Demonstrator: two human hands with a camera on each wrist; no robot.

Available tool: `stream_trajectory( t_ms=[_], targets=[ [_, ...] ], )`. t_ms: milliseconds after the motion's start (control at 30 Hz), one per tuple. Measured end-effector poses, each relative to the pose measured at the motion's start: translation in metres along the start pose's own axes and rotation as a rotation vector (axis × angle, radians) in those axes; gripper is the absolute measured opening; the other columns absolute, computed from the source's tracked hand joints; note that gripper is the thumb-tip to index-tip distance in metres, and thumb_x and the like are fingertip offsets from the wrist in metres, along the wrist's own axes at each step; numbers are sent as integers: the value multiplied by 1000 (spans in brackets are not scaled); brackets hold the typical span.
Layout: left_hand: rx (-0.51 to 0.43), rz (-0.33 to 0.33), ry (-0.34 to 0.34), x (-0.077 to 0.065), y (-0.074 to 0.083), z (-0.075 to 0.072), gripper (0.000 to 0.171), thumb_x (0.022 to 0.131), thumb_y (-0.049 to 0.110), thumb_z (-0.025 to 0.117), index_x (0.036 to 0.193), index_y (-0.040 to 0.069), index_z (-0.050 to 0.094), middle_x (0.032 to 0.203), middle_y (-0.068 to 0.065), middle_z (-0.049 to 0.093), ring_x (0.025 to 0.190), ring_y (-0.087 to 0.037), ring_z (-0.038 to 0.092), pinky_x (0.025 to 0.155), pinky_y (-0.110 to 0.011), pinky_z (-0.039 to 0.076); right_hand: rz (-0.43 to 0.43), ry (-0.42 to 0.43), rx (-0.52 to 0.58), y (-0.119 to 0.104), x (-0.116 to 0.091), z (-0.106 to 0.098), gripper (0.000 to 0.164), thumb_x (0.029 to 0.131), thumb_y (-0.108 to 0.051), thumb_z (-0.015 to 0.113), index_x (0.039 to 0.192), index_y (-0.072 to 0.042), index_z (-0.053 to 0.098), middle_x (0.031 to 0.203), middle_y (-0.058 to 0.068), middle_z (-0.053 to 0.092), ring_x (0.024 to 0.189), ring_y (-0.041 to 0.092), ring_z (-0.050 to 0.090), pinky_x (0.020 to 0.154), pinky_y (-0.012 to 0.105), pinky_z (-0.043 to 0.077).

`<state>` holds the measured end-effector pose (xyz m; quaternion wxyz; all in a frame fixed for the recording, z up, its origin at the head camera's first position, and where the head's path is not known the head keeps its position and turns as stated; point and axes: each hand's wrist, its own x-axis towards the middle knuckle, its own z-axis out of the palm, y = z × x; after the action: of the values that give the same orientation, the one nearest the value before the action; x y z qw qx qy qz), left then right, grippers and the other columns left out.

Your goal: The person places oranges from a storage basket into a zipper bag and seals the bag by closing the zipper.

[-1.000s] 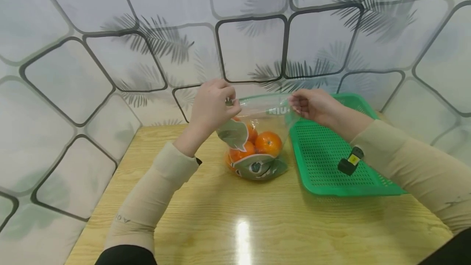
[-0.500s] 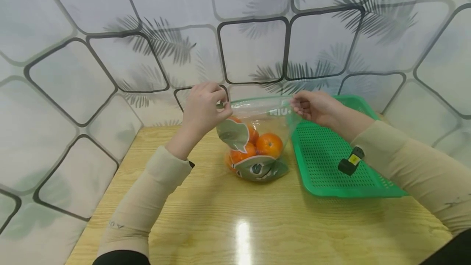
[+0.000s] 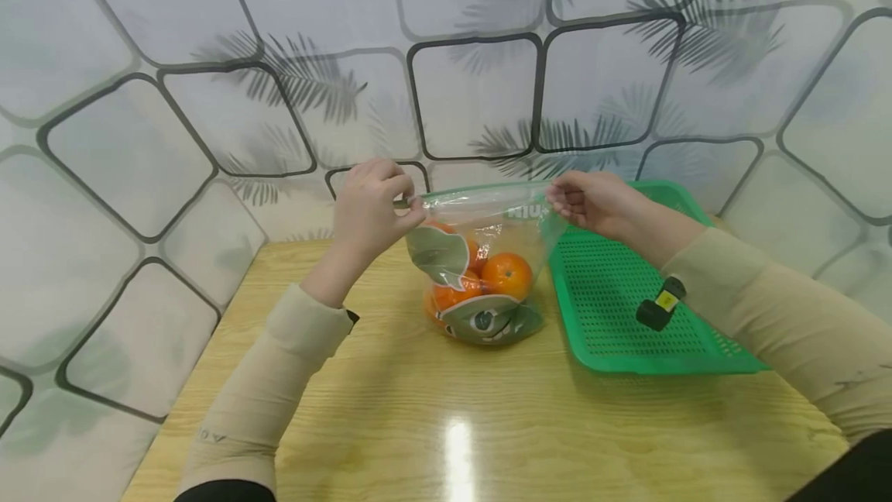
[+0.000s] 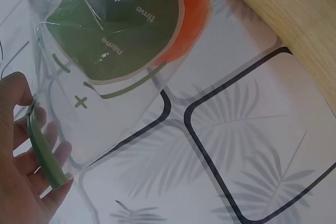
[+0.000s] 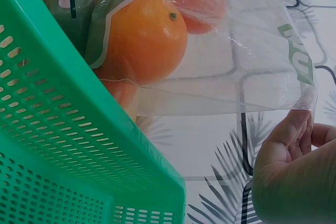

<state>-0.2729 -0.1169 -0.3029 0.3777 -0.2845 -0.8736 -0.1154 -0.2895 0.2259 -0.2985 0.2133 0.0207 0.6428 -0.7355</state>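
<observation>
A clear zip bag (image 3: pixel 481 211) with green print stands on the table, its lower part filled with several oranges (image 3: pixel 507 276). My left hand (image 3: pixel 372 208) pinches the top left corner of the bag, thumb against forefinger. In the left wrist view, the green zip strip (image 4: pixel 46 156) lies across the fingers of that hand. The opposite top corner is pinched by my right hand (image 3: pixel 592 200), whose other fingers curl inward. Between the two hands the bag's top edge is stretched nearly straight. One orange (image 5: pixel 144 38) shows large through the plastic in the right wrist view.
Right of the bag sits a green plastic basket (image 3: pixel 566 316) with a perforated bottom, under my right forearm. The wooden table (image 3: pixel 362 424) meets a patterned wall covering (image 3: pixel 481 99) behind and at the left.
My left hand has slid left and slightly down along the bag's top edge to its corner, uncovering more of the green zip line. My right hand stays nearly still at its corner.
</observation>
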Motion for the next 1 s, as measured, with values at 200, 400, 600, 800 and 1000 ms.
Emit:
stream_trajectory(
  t_ms=[200, 400, 600, 800, 1000],
  targets=[
    [15, -30, 16, -2, -6, -2, 10, 82, 13, 72, 75, 7, 70, 96, -11, 73, 97, -36, 67, 88, -51, 54, -8, 5, -11, -1, 1, 0, 31, 111, -21, 49, 93, -16, 73, 79, -5, 73, 70, 5, 65, 66, 16, 54],
    [-1, -40, 32, -2, -10, -3, 10, 83, 14, 72, 76, 7, 71, 97, -12, 72, 95, -36, 66, 83, -52, 53, -11, 22, -7, -2, 1, -1, 34, 111, -18, 50, 87, -15, 74, 78, -5, 74, 69, 5, 66, 66, 15, 54],
    [-7, -35, 24, -5, -13, -7, 10, 83, 13, 72, 76, 6, 70, 96, -13, 70, 95, -37, 65, 85, -51, 53, -8, 24, -1, -4, 1, -1, 35, 111, -17, 50, 85, -15, 75, 77, -5, 73, 69, 5, 66, 66, 15, 54],
    [-3, -45, 14, -10, -17, -10, 12, 84, 13, 72, 76, 4, 70, 96, -14, 70, 93, -38, 65, 87, -51, 53, -9, 21, -13, -4, 0, 1, 35, 111, -19, 50, 87, -15, 75, 78, -5, 73, 70, 5, 65, 67, 16, 54],
    [-9, -66, 8, -15, -21, -12, 12, 84, 12, 73, 76, 3, 70, 98, -15, 71, 96, -39, 66, 89, -51, 54, -8, 22, -10, -4, -1, 2, 36, 111, -19, 49, 87, -15, 75, 79, -5, 73, 71, 5, 65, 67, 15, 53]
  ],
)
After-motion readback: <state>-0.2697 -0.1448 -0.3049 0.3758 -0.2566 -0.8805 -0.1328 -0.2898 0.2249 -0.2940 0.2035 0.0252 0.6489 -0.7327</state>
